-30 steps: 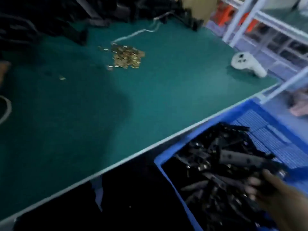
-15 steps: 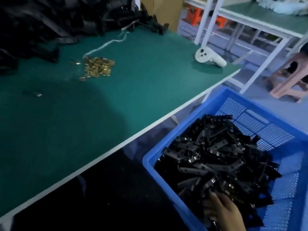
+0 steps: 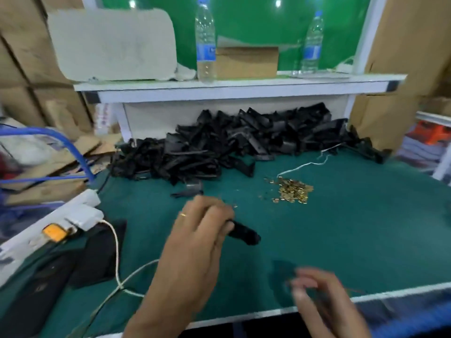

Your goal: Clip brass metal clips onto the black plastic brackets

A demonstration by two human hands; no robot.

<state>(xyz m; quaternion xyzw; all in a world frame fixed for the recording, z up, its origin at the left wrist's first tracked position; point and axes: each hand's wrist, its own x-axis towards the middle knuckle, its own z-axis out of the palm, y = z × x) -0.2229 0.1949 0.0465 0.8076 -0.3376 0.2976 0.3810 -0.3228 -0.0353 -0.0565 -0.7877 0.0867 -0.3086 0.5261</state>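
1. Brackets are lying heaped along the back edge of the green worktable (image 3: 366, 215), so the black bracket pile (image 3: 231, 145) is staying within your reach; the brass clips (image 3: 291, 190) are sitting in a small mound just in front of it, right of centre.
2. Your left hand (image 3: 202, 228) is gripping one black bracket (image 3: 244, 234), its free end pointing right toward the clips, probably to present it for clipping.
3. Your left wrist is angling in from the front edge, fingers curled over the bracket.
4. Your right hand (image 3: 314, 291) is hovering near the front edge, blurred; I cannot tell whether its fingers are pinching a clip.
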